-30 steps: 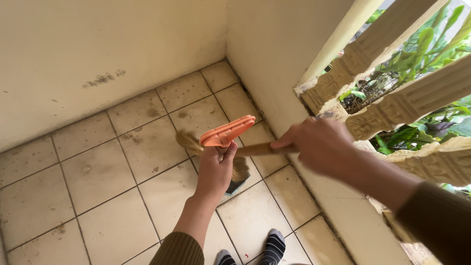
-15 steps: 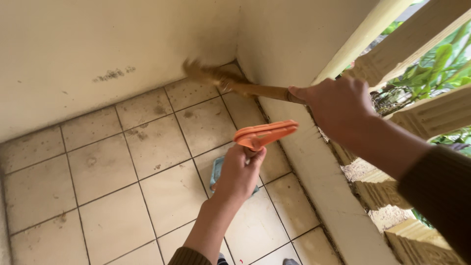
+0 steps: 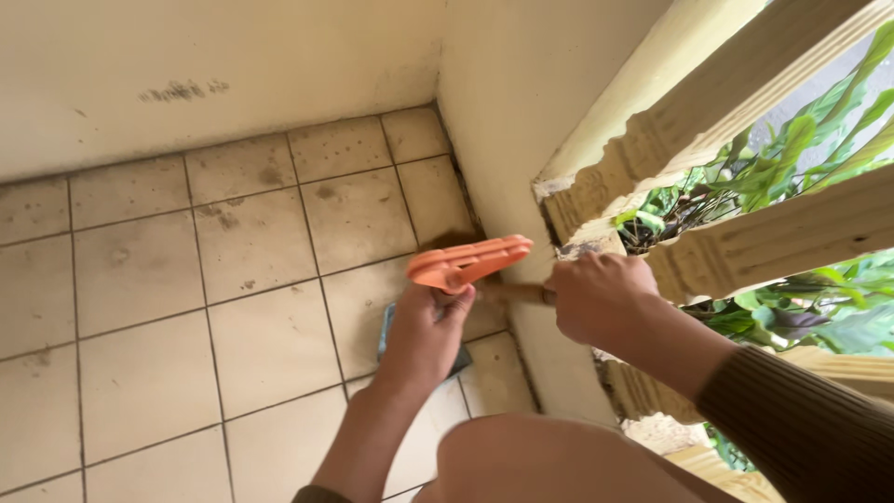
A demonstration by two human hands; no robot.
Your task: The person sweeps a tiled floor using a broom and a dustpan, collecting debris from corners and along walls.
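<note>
From the head view, your left hand (image 3: 424,331) is wrapped tight around the orange handle (image 3: 468,263) of a dustpan, whose blue-grey pan (image 3: 386,326) peeks out beneath your wrist on the tiled floor (image 3: 233,307). At three o'clock from it, your right hand (image 3: 596,298) is closed around a wooden broom handle (image 3: 517,292), close to the low wall (image 3: 507,140). Your knee (image 3: 549,461) sits at six o'clock.
</note>
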